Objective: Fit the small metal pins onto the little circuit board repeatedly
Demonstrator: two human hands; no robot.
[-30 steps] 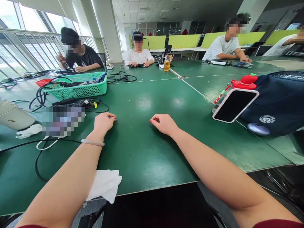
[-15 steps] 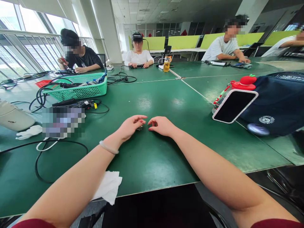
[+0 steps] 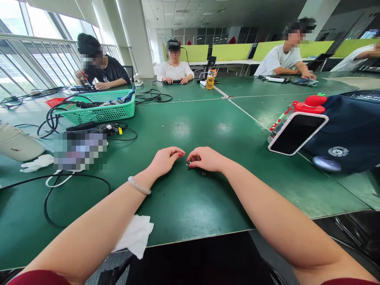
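Observation:
My left hand [image 3: 166, 160] is above the green table [image 3: 142, 134]. Its thumb and fingertips come together in a pinch, and whatever may be between them is too small to make out. Close to its right, my right hand [image 3: 209, 159] is curled with thumb and fingers closed. At those fingertips a small dark and shiny metallic piece [image 3: 188, 163] shows, mostly hidden by the hand. Another small shiny bit [image 3: 203, 173] lies beneath the right palm; I cannot tell whether the two are joined.
Left stand a green basket [image 3: 103, 115] of cables, loose black cables and a white cup [image 3: 19, 142]. A tissue [image 3: 136, 235] overhangs the front edge. Rightward, a phone [image 3: 298, 133] leans on a red-lidded bottle [image 3: 310, 105] beside a dark bag [image 3: 356, 122]. Several people sit around.
The small metallic bits that showed beneath my left hand now show beneath my right hand. My left fingers have drawn together, and my right hand has shifted slightly right.

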